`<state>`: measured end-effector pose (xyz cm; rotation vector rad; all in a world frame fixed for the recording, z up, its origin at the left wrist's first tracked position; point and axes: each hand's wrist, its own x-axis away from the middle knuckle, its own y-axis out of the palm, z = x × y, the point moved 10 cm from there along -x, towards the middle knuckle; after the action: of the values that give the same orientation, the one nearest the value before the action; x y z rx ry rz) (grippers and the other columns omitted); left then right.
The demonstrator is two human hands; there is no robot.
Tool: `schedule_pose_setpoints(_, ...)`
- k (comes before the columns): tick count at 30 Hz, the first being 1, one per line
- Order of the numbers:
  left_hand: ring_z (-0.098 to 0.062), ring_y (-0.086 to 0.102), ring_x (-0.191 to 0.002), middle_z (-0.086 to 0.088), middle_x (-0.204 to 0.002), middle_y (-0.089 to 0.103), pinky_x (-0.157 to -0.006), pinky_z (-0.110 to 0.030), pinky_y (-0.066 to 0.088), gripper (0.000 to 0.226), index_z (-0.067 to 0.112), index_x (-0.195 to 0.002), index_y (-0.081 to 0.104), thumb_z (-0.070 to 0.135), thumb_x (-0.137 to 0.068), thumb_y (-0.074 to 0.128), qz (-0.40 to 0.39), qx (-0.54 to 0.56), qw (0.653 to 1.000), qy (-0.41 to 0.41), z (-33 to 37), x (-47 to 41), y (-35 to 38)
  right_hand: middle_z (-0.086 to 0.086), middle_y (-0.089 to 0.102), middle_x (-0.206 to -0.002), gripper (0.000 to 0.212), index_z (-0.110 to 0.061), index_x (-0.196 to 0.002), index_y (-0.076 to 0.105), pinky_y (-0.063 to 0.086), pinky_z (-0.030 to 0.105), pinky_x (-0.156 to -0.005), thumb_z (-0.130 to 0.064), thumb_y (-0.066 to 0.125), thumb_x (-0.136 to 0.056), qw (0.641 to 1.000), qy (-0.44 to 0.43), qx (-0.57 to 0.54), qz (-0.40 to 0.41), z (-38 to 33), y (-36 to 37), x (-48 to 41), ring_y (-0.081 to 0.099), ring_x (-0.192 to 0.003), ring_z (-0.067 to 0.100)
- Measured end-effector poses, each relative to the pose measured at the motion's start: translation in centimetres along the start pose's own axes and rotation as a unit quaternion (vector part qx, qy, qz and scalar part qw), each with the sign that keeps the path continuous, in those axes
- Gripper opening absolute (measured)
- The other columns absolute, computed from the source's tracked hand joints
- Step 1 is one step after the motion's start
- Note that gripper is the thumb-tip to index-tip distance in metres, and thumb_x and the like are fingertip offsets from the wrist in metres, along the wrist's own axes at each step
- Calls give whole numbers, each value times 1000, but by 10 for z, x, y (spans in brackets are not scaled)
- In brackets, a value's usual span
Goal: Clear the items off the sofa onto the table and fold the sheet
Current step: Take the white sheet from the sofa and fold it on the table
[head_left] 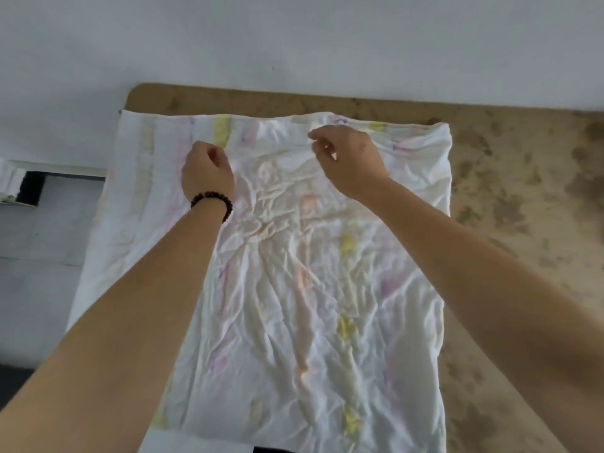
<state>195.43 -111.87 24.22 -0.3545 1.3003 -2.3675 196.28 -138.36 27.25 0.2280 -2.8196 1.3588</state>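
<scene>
The sheet [313, 273] is spread on the sofa [523, 191], long axis running away from the person. Its far edge is pinched by the right hand [346, 158] and, it seems, gripped by the curled left hand [207, 168] — both level, the near edge toward the body.

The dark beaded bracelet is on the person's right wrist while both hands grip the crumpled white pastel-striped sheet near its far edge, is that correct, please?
Not quite: the head view shows the dark beaded bracelet on the left wrist. The left hand and right hand do both grip the crumpled white pastel-striped sheet near its far edge.
</scene>
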Motion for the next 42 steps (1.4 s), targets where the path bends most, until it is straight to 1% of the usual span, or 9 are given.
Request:
schedule_pose_setpoints(4,-21,59,-95,2,-96,59,-78,-27,41,36,13,-119,50,40,-95,51,-20,63,994,-82,-14,-23,4,11,53,-130,34,-18,-127,61,41,34,-95,-28,52,-95,978,102,64,173,104,-75,42,45,-120,26)
schedule_pose_setpoints(7,-15,58,-96,4,-101,63,-88,-27,45,59,14,-117,60,62,-83,56,-76,42,993,-86,-6,-37,19,16,43,-138,44,-21,-136,49,33,42,-106,-39,50,-96,972,177,102,112,161,-87,40,39,-125,37)
schedule_pose_setpoints(11,-16,65,-91,-1,-94,72,-82,-22,48,37,13,-100,73,44,-81,67,-107,28,993,-46,7,-52,32,15,51,-125,35,-24,-119,63,35,41,-104,-45,48,-96,977,187,87,58,188,-86,24,40,-121,36)
schedule_pose_setpoints(16,-20,64,-94,-4,-100,70,-77,-23,43,31,12,-104,68,37,-93,54,25,-4,1000,-7,28,-65,7,6,62,-100,30,-15,-110,60,39,33,-75,-39,48,-98,971,212,30,109,210,-97,15,55,-100,30)
schedule_pose_setpoints(25,-21,61,-101,-5,-107,68,-74,-23,38,32,11,-109,64,36,-97,48,56,-69,996,5,27,-72,25,-4,65,-111,36,-26,-109,62,35,31,-78,-54,45,-93,931,283,69,221,228,-107,6,58,-104,21)
schedule_pose_setpoints(30,-24,48,-118,-9,-128,53,-90,-31,39,45,12,-129,52,41,-97,40,129,-31,990,48,47,-20,7,-7,67,-105,51,-23,-107,60,34,29,-78,-66,36,-93,918,290,45,269,223,-110,13,60,-100,18)
schedule_pose_setpoints(33,-33,18,-145,-16,-156,25,-115,-46,11,63,22,-146,37,58,-94,39,14,-121,975,184,81,53,43,-8,64,-104,56,-24,-102,61,35,29,-78,-73,39,-85,923,279,61,257,219,-110,13,61,-96,17)
schedule_pose_setpoints(35,-32,-7,-148,-12,-161,-3,-114,-55,-9,81,33,-153,13,77,-86,29,-125,-209,950,194,77,87,85,-8,63,-104,60,-25,-100,63,39,31,-79,-78,45,-77,927,276,81,242,219,-108,10,61,-94,19)
schedule_pose_setpoints(42,-32,-14,-147,-7,-161,-14,-112,-65,-3,94,39,-152,-4,91,-75,14,-162,-278,933,160,62,90,109,-4,66,-106,45,-21,-103,62,29,25,-72,-61,47,-88,915,304,97,248,237,-111,8,59,-99,19)
